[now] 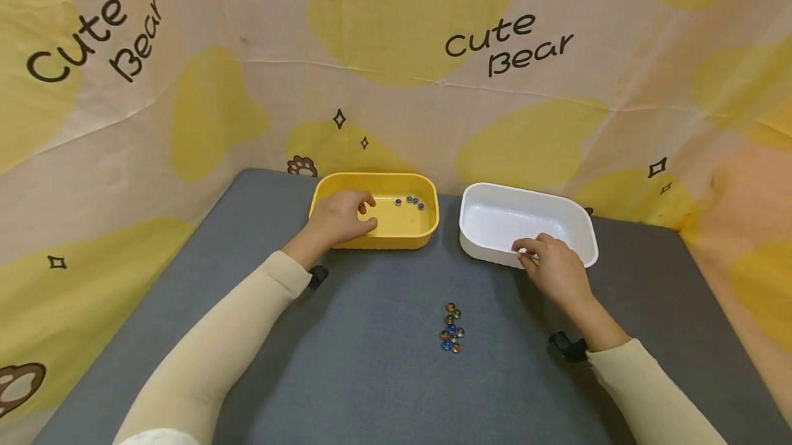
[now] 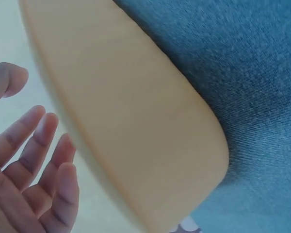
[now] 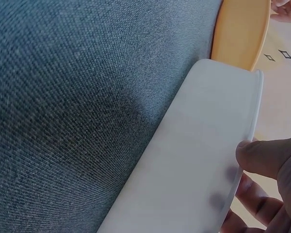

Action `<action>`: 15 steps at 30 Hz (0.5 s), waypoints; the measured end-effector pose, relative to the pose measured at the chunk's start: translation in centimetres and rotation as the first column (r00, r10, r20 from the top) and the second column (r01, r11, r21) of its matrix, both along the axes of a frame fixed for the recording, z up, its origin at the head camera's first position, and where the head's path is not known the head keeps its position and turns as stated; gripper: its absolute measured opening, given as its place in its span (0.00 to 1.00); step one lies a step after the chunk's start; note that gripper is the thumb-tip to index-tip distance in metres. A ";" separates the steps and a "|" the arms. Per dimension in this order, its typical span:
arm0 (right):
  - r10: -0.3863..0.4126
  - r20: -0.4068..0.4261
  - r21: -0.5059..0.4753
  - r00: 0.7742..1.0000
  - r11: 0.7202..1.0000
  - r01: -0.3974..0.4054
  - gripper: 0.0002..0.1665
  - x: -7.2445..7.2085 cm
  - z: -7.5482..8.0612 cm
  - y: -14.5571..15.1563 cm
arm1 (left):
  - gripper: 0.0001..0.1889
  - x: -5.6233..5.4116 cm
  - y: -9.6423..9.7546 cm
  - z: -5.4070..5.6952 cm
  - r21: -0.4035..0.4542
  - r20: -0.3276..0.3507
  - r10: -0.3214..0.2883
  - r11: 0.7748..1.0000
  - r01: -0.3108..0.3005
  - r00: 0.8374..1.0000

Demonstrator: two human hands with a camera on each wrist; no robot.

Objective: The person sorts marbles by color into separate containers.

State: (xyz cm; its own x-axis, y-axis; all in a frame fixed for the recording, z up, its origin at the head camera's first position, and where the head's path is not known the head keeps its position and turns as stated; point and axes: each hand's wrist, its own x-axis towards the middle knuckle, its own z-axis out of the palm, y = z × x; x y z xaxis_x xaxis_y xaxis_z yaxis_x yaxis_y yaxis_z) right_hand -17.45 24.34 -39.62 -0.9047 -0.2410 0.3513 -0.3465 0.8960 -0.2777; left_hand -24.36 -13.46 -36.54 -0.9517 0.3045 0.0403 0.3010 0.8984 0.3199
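"What's the biggest thing there?"

"A grey table (image 1: 383,397) with a woven-looking surface. At its far side, mid-frame, stands a yellow oblong tray (image 1: 396,242) with rounded corners, and right of it a white oblong tray (image 1: 485,247) of similar shape."

"And the hands?"

"The left hand (image 1: 342,216) hangs over the yellow tray's left end, thumb and fingers well parted, nothing visible between them. The right hand (image 1: 553,267) is at the white tray's near rim, thumb outside, fingers reaching within. Whether it pinches the rim or something small, I can't tell."

"Smallest things?"

"Shiny, round, glassy marbles (image 1: 452,329), mixed colours, clustered lower centre, and four small bluish marbles (image 1: 415,201) towards the yellow tray's right end."

"How would you handle those?"

"One at a time, I'd say, fingertips low inside the rim, releasing softly; they probably roll easily."

"What's hidden?"

"Tray walls block both wrist views of the insides. Dark smudges (image 3: 217,200) through the white wall could be fingertips or marbles."
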 end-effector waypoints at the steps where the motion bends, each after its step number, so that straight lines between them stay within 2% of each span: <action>1: 0.000 -0.003 0.000 1.000 1.000 0.000 0.09 0.0 0.0 0.0 | 0.20 0.3 0.1 0.1 0.003 -0.010 -0.004 1.000 0.004 1.000; 10: 0.006 -0.016 0.003 1.000 1.000 -0.006 0.10 -0.1 -0.2 0.0 | 0.18 2.2 0.7 0.6 -0.005 -0.084 -0.038 0.999 0.037 0.996; 15: 0.004 -0.014 0.003 1.000 1.000 -0.004 0.10 -0.1 -0.2 -0.1 | 0.16 3.5 1.2 0.6 0.005 -0.118 -0.084 0.996 0.086 0.989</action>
